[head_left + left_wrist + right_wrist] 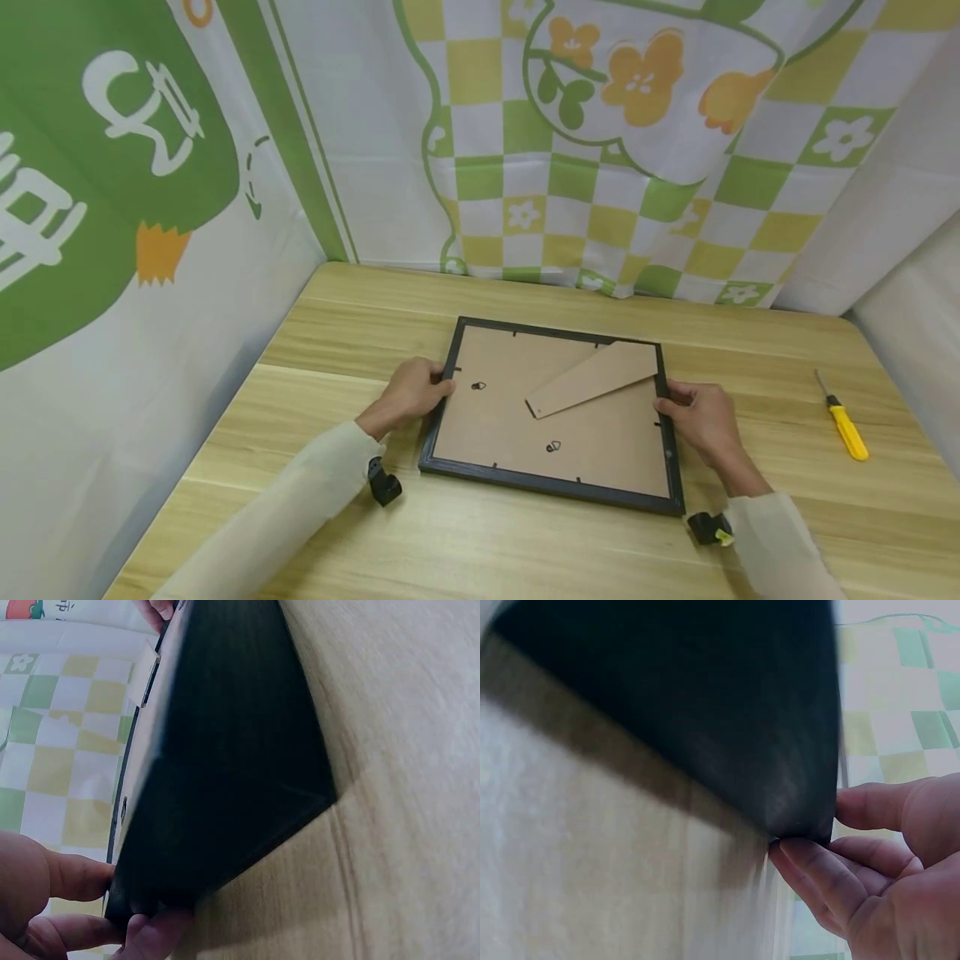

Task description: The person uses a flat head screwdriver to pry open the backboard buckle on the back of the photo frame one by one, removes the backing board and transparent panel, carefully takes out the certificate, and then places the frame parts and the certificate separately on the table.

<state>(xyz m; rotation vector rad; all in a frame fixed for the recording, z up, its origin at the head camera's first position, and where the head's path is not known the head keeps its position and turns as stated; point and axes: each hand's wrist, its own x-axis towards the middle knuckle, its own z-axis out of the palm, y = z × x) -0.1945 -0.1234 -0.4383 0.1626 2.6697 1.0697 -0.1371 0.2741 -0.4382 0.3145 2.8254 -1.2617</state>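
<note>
A black picture frame (551,492) lies back side up between the two hands, its brown backing board (487,425) facing the camera. A tapered easel stand (592,379) lies slanted on the backing, and two small hanging rings (553,447) sit on the board. My left hand (408,390) grips the frame's left edge, thumb on top and fingers beneath, as the left wrist view shows. My right hand (703,414) pinches the right edge the same way; in the right wrist view its fingers (832,881) curl under the rim. A shadow lies under the frame's edge.
A screwdriver with a yellow handle (849,432) lies on the wooden table (315,350), right of the right hand. Behind the table hangs a green and yellow checked curtain (525,217); white and green cloth (247,250) covers the left side.
</note>
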